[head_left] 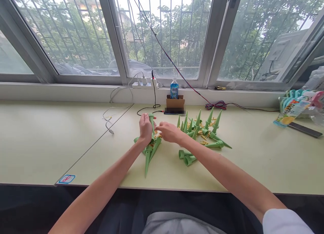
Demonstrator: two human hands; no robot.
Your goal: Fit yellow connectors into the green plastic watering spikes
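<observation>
My left hand is wrapped round a green plastic watering spike, its wide capped end up, with a small orange-red bit at its side. Close by on the right, my right hand is closed in a pinch at the side of that spike; whatever sits between the fingertips is too small to make out. Below my left hand lie more green spikes with small yellow pieces near them. Right of my right hand, several green spikes stand or lie among scattered yellow pieces.
Two spikes lie beneath my right forearm. Behind the hands are a cardboard box, a blue bottle and a coiled cable. A white cable lies left. Plastic packages sit far right on the table.
</observation>
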